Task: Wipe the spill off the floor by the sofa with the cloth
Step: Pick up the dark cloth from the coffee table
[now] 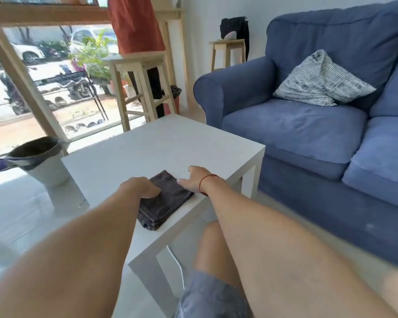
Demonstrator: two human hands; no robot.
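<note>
A dark grey folded cloth point(164, 200) lies near the front corner of a white low table point(161, 143). My left hand point(139, 187) rests on the cloth's left side with its fingers curled down onto the fabric. My right hand point(194, 179) lies on the cloth's far right edge, fingers spread and flat. The blue sofa point(308, 125) stands to the right of the table. The strip of floor point(283, 207) between table and sofa shows no spill that I can make out.
A grey bin point(41, 161) stands on the floor left of the table. Wooden stools point(138, 88) stand behind the table by the window, and a person in an orange top stands there. A striped cushion point(319, 81) lies on the sofa. My bare knee point(216, 249) is below the table corner.
</note>
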